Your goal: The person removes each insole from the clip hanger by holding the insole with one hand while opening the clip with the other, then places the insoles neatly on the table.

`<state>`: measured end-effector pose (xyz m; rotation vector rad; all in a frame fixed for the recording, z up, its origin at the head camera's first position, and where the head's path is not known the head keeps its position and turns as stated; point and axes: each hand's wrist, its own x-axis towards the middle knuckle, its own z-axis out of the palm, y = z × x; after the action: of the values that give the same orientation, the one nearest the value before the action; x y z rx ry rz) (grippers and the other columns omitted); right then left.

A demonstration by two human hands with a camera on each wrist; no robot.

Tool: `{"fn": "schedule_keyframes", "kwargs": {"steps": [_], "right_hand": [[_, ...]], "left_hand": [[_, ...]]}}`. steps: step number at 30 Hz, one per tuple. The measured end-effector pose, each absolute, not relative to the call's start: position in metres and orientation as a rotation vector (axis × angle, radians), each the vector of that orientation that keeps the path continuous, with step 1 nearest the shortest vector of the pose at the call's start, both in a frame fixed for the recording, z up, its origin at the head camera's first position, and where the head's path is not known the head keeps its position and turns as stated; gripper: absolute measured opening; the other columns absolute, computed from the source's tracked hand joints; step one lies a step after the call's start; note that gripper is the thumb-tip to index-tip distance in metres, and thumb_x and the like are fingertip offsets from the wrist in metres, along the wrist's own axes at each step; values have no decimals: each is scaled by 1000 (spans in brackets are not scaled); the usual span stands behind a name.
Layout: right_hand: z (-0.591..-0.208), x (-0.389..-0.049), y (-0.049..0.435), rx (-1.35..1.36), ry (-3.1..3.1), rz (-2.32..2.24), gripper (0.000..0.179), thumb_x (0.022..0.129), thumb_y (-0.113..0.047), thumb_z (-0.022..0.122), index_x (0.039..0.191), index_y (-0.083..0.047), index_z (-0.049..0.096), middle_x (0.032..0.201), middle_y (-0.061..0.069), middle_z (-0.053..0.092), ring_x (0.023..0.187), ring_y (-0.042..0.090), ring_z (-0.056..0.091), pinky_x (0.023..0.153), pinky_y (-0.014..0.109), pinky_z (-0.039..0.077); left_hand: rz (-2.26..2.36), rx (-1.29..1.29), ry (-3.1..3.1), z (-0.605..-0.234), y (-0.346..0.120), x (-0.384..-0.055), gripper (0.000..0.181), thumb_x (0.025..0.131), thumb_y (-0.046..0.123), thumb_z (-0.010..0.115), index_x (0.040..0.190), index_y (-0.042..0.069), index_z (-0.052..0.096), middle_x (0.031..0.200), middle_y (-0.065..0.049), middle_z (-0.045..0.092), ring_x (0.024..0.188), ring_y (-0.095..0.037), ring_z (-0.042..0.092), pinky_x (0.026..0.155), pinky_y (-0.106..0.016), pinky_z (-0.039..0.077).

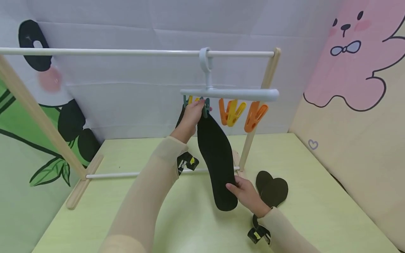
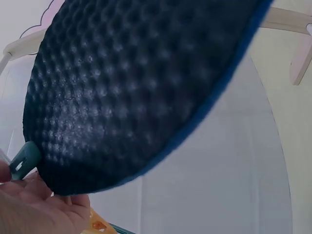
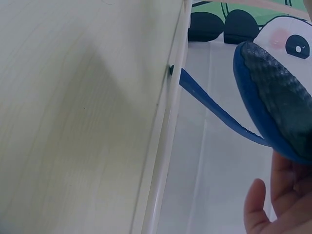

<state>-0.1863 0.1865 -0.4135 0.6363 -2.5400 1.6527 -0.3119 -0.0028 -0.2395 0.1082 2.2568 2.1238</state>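
Observation:
A long black insole (image 1: 216,158) hangs tip-up from the hanger, its dimpled underside with a blue edge showing in the left wrist view. At its tip my left hand (image 1: 191,116) pinches a teal clothespin (image 2: 27,160) between thumb and fingers. My right hand (image 1: 250,195) holds the insole's lower end, thumb on the front face and fingers behind. Another insole (image 1: 180,116) hangs behind my left hand, mostly hidden by it; its thin blue edge shows in the right wrist view.
The white hanger (image 1: 234,94) hooks over a white rail (image 1: 126,52) on a wooden-legged rack. Orange clothespins (image 1: 254,116) and a yellow clothespin (image 1: 235,113) dangle from its right half. Dark insoles (image 1: 275,191) lie on the table (image 1: 316,203), right of my right hand.

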Motion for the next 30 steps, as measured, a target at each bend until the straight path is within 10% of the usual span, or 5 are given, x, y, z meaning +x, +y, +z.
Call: {"fn": "schedule_keyframes", "kwargs": {"steps": [30], "right_hand": [[-421,-190,177,665,-2552,1718,32,96,-5,55,120,16,55,112,27,64,104,35,62,86,35,51]], "left_hand": [[2055,214,2389,-237,-8,-316,41,106,24,36,144,11,44,151,-7,35,141,-22,26,112,-42,22]]}}
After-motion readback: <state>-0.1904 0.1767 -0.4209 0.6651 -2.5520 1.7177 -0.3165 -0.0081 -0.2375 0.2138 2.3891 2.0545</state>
